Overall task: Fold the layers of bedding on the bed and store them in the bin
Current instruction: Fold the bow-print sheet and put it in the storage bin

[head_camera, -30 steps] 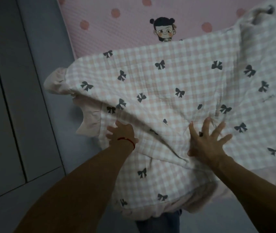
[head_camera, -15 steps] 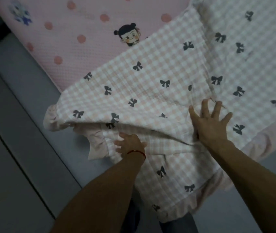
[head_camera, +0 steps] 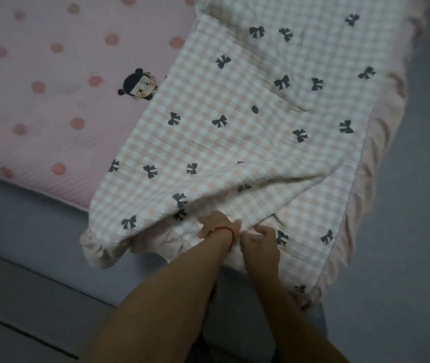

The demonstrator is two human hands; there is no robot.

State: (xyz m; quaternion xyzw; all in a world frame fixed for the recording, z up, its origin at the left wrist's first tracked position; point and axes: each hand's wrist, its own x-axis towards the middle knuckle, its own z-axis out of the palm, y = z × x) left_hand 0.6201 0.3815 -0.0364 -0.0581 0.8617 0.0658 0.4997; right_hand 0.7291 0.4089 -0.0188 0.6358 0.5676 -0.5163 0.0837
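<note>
A pink-and-white checked blanket (head_camera: 248,132) with dark bows and a ruffled pink border lies over the right part of the bed, and its near end hangs over the bed's edge. Under it is a pink dotted sheet (head_camera: 51,100) with cartoon prints. My left hand (head_camera: 216,225), a red string round the wrist, reaches under a raised fold at the blanket's near edge; its fingers are hidden in the cloth. Just to the right, my right hand (head_camera: 259,238) curls its fingers into the same near edge. No bin is in view.
The grey bed frame (head_camera: 38,231) runs along the near side of the mattress. Grey floor (head_camera: 418,231) lies to the right of the bed. A dark seam (head_camera: 30,336) crosses a grey panel at the lower left.
My right hand has left its flat, spread press on the blanket and come down next to my left hand at the near edge. The view has swung so the bed sits more to the left.
</note>
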